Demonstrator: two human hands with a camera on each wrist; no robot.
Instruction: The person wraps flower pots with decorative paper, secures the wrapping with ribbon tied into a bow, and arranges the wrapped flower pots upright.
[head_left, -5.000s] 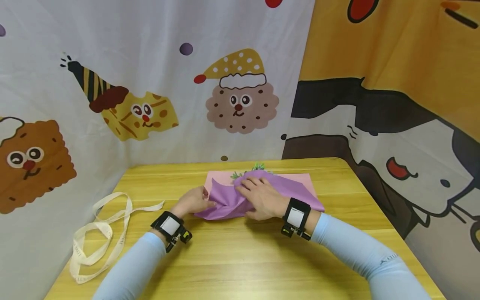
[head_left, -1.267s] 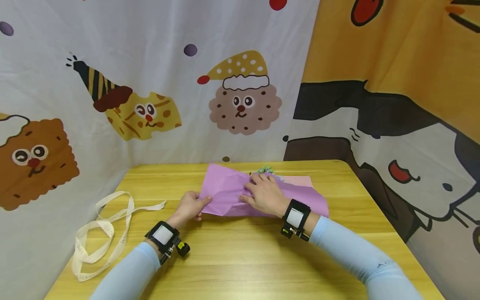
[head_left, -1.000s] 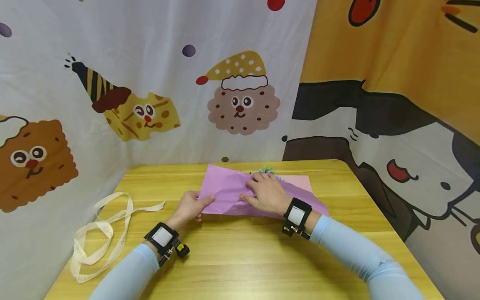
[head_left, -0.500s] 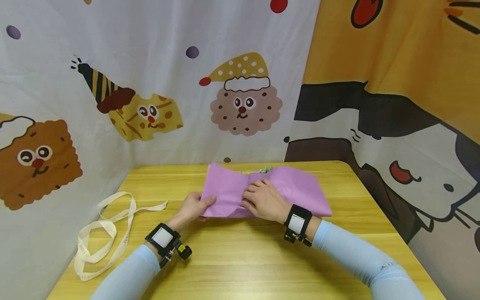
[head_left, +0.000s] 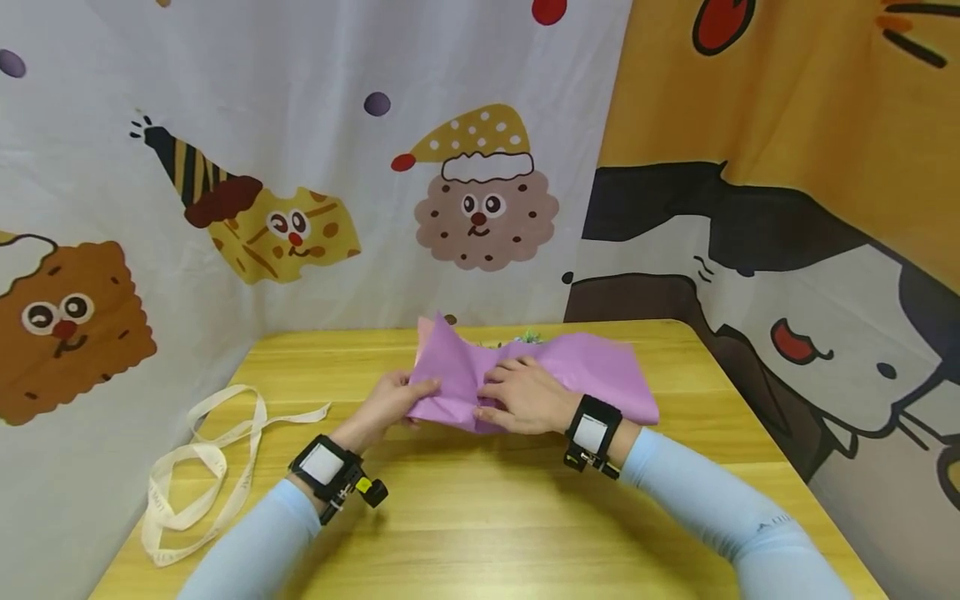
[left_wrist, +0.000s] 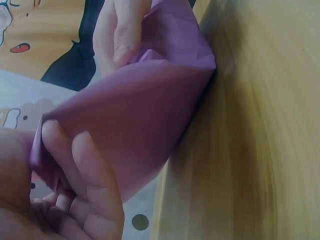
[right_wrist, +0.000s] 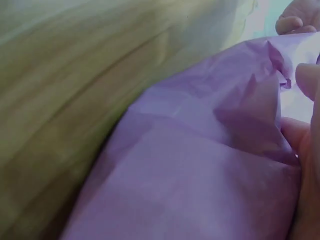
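A sheet of purple wrapping paper [head_left: 600,375] lies folded across the far middle of the table, gathered at its centre. At its left end my left hand [head_left: 386,400] pinches the edge, thumb on top, and that end stands up off the table. My right hand [head_left: 528,398] holds the gathered middle with bent fingers. A strip of pink paper [head_left: 424,331] peeks out behind the left corner. Small green leaves [head_left: 529,337] show beyond the fold; whatever else is wrapped is hidden. In the right wrist view, the purple paper [right_wrist: 185,175] bunches toward the fingers.
A cream ribbon [head_left: 213,454] with print lies in loops at the table's left. The wooden table [head_left: 480,517] ends at a printed cloth backdrop [head_left: 315,100] at the back, which continues along the sides.
The purple paper has been folded over, covering most of the pink sheet. Its right part has flipped up over the leaves, and its left end is now lifted and bent inward by my left hand.
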